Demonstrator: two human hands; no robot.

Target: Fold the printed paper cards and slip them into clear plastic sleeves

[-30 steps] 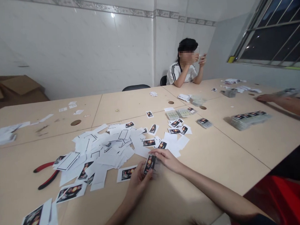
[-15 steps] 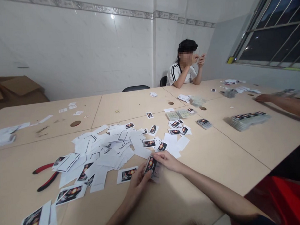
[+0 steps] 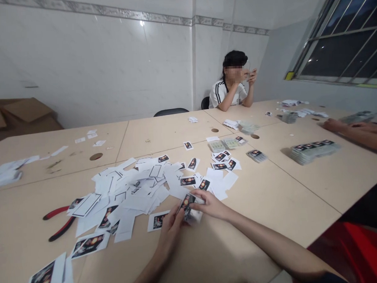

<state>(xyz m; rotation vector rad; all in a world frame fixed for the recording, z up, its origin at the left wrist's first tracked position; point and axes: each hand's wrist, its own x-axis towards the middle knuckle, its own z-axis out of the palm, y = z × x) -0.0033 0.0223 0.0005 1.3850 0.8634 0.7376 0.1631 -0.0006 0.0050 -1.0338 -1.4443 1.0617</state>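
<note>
A dark printed card (image 3: 187,202) with a clear plastic packet (image 3: 195,215) under it is held at the table's near middle. My left hand (image 3: 171,225) is closed on the card's left side, thumb on top. At its upper right, my right hand (image 3: 209,203) pinches the card and packet with thumb and fingers. Just beyond my hands lies a heap of white paper slips (image 3: 137,186), some printed dark. More printed cards (image 3: 220,166) lie to its right.
Red-handled pliers (image 3: 60,232) lie left of the heap. Stacked packets (image 3: 312,151) stand on the table (image 3: 289,195) at right, near another person's hands (image 3: 333,125). A seated person (image 3: 230,90) is across the table. A cardboard box (image 3: 27,118) is at far left.
My hands and the held card have shifted slightly left, and my right thumb now lies over the card. At the right edge, a second hand of the other person has come into view.
</note>
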